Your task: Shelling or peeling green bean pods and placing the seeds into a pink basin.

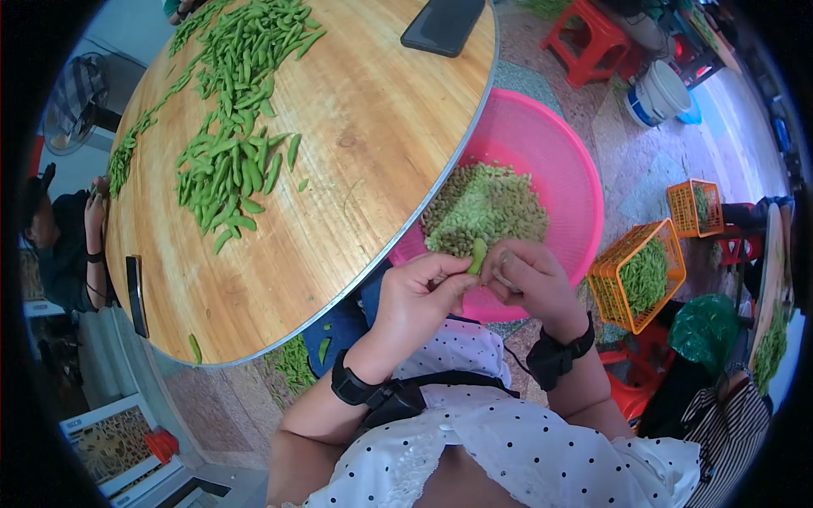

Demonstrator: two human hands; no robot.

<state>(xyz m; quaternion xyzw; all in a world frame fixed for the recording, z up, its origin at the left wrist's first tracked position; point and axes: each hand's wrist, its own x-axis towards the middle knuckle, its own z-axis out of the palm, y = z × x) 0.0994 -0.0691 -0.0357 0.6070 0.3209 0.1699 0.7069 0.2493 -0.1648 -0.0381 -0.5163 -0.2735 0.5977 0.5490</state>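
Between my two hands is one green edamame pod [478, 254], upright over the near part of a pink plastic basket [569, 161]. My left hand [417, 296] pinches it between thumb and forefinger. Curled in from the other side, my right hand [533, 281] has its fingertips closed at the pod's right edge; its inner fingers are partly hidden. Shelled pale green beans [487, 203] lie heaped in the basket just beyond my hands. On the round wooden table [364, 144] to the left is a long pile of edamame pods [241, 161].
A black phone [443, 25] lies at the table's far right edge, and another phone [135, 296] at its left. A co-worker's arm [95, 233] reaches the left edge. Orange crates [608, 292], a red stool [584, 42] and a white bucket [659, 93] stand to the right.
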